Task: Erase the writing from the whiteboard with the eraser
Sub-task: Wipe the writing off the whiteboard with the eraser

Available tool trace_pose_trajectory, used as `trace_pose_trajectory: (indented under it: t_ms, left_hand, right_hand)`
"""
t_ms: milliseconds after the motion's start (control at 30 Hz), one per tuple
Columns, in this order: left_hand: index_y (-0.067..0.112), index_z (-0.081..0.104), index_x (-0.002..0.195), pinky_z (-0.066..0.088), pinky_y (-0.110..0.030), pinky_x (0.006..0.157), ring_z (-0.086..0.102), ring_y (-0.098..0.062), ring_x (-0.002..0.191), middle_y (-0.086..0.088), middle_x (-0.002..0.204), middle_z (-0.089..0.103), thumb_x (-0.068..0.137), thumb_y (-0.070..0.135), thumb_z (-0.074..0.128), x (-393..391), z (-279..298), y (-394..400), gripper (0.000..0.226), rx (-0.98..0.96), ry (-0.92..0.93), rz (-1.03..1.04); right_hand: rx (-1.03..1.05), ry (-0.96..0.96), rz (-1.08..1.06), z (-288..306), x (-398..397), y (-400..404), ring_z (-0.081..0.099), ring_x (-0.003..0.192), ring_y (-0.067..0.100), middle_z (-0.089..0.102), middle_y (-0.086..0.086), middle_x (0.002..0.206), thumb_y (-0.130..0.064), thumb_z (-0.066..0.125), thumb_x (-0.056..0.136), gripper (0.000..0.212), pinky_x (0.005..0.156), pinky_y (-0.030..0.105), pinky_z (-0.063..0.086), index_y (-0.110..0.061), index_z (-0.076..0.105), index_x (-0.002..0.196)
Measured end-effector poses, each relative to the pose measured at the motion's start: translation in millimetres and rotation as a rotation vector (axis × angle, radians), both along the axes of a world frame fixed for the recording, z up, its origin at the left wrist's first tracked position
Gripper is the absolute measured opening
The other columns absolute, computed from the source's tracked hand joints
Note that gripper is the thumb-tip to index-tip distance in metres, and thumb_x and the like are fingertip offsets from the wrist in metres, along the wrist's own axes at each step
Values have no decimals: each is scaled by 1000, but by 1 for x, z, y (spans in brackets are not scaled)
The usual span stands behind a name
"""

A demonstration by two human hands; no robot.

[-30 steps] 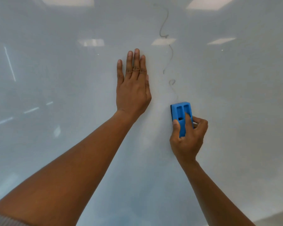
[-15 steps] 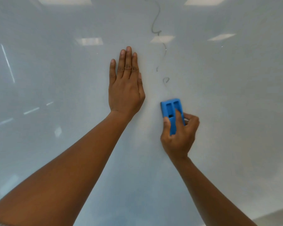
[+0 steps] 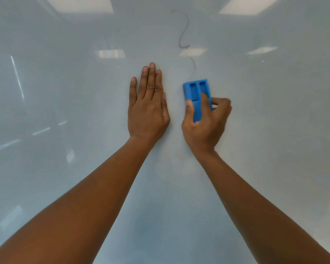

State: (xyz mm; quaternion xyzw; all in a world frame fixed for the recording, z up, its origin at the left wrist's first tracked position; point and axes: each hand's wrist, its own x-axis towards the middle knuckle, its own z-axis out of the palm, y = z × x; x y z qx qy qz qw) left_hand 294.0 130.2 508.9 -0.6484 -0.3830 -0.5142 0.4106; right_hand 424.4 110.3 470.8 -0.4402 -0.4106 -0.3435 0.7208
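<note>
While it lies flat against the whiteboard (image 3: pixel 274 149), the blue eraser (image 3: pixel 196 92) sits just below the lower end of the thin wavy line (image 3: pixel 184 33) left to wipe, which runs up from the eraser toward the top of the view. The right hand (image 3: pixel 206 126) grips the eraser's lower half, thumb on its left edge, forefinger across its ribbed back, other fingers curled on its right edge. It looks light and stiff, likely moulded plastic, best pinched by the long edges. Left of the eraser, the left hand (image 3: pixel 148 111) rests flat and empty on the board, fingers together
</note>
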Motion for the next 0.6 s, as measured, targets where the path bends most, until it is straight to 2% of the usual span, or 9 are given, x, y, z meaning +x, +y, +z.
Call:
trace_pose_trajectory:
  t_ms: [100, 233, 400, 500, 600]
  left_hand:
    - [5, 16, 158, 3, -42, 127, 8, -23, 154, -10, 166, 13, 106, 23, 27, 1, -1, 1, 55, -8, -10, 12]
    - [5, 19, 158, 3, -42, 127, 9, -22, 154, -11, 166, 15, 106, 22, 28, 1, -1, 2, 55, 7, -7, 11]
    - [6, 20, 157, 3, -41, 127, 9, -22, 154, -11, 166, 16, 106, 24, 32, -2, 0, 0, 56, 3, 7, -7]
    - [5, 21, 157, 4, -41, 127, 11, -23, 154, -11, 166, 17, 106, 21, 30, -1, 0, -1, 54, 8, -7, -8]
    - [6, 19, 158, 4, -42, 127, 9, -22, 154, -10, 166, 15, 106, 21, 28, 1, -1, 0, 55, -5, -9, 6]
  right_hand:
    - [24, 90, -25, 42, 11, 3, 50, 92, 25, 53, 16, 101, -39, 61, 91, 37, 64, 36, 52, -8, 68, 112]
    - [88, 19, -9, 93, -6, 5, 52, 89, 28, 54, 17, 98, -39, 62, 89, 38, 64, 32, 48, -7, 69, 108]
    - [34, -228, -33, 73, -17, 2, 52, 89, 26, 54, 16, 99, -42, 61, 91, 41, 61, 27, 44, -7, 68, 111]
    - [70, -80, -52, 82, 5, 3, 53, 87, 31, 54, 18, 97, -39, 62, 89, 39, 63, 32, 45, -6, 69, 108]
    - [62, 40, -38, 127, 9, 5, 52, 89, 27, 53, 16, 98, -43, 60, 88, 39, 59, 32, 49, -7, 69, 103]
